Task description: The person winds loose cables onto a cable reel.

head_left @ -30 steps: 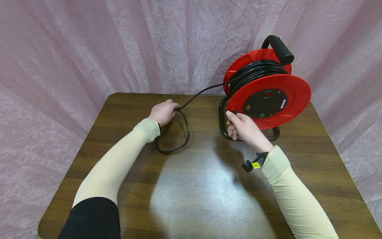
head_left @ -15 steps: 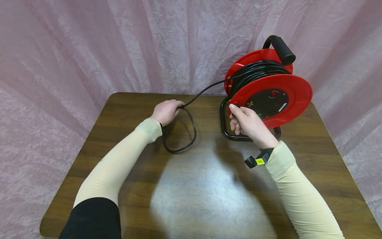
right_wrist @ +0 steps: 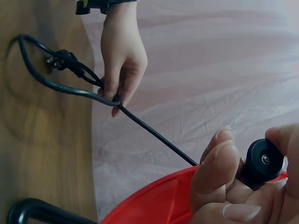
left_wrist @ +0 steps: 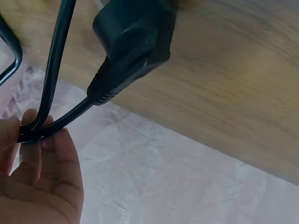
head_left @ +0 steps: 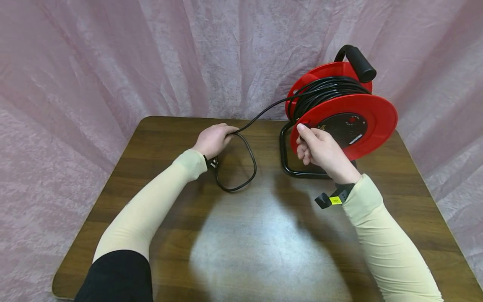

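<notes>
A red cable reel (head_left: 381, 121) wound with black cable (head_left: 328, 89) stands on its black tube frame (head_left: 302, 173) at the back right. My right hand (head_left: 320, 149) grips the small black crank knob (right_wrist: 264, 161) on the reel's front disc; in the head view the hand mostly hides it. My left hand (head_left: 213, 140) pinches the cable's free end between thumb and fingers, left of the reel. A loop of that cable (head_left: 253, 167) hangs below the hand, and the black plug (left_wrist: 135, 39) dangles near it. From the left hand the cable runs up to the reel.
Everything is on a brown wooden table (head_left: 151, 277) with a bright glare patch in its middle. A pink velvet curtain (head_left: 188, 54) hangs behind it and on both sides. The reel's black carrying handle (head_left: 360, 63) sticks up above the discs.
The reel's discs have turned, and my right hand with the crank knob has moved up and right. My left hand has drifted right towards the reel with the cable and its loop.
</notes>
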The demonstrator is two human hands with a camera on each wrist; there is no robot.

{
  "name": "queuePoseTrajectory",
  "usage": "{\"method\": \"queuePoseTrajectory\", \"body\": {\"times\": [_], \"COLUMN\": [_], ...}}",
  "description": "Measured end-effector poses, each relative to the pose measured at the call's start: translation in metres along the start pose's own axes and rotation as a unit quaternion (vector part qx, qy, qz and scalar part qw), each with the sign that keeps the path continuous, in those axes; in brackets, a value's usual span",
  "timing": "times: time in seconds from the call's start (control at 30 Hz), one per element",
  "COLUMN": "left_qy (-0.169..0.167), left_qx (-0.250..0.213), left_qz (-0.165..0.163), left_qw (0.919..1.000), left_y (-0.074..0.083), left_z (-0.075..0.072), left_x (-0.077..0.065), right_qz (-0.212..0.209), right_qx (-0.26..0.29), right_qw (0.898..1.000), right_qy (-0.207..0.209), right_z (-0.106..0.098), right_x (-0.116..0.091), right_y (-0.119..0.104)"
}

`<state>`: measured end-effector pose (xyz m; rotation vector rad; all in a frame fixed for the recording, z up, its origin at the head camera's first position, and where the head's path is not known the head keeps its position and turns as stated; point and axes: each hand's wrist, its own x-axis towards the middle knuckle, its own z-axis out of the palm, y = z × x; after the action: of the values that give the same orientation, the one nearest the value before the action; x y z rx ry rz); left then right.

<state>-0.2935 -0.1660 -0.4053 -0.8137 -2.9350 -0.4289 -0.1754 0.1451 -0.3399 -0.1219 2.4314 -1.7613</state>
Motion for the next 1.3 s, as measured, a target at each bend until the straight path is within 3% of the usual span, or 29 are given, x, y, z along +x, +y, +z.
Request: {"method": "queuePoseTrajectory", "body": {"times": [0.47, 0.7, 0.97, 1.3], "left_qy": [0.019, -0.001, -0.025, 0.002], "left_qx": [-0.016, -0.039, -0.096, -0.112], "left_qz": [0.02, 0.001, -0.011, 0.001], "left_qw": [0.9995, 0.9992, 0.995, 0.9937], "left_y": [0.012, 0.016, 0.019, 0.025], "left_z": [-0.013, -0.02, -0.022, -0.017], "left_x": [0.001, -0.002, -0.003, -0.007], "right_qz": [-0.011, -0.021, -0.028, -0.03], "right_qx": [-0.018, -0.014, -0.011, -0.012], "right_qw": [1.0, 1.0, 0.999, 0.999], "right_qy": [0.012, 0.016, 0.023, 0.026], "right_z": [-0.018, -0.026, -0.034, -0.044], "right_x": [-0.005, -0.007, -0.009, -0.011], "right_y": [-0.018, -0.025, -0.028, -0.031]}}
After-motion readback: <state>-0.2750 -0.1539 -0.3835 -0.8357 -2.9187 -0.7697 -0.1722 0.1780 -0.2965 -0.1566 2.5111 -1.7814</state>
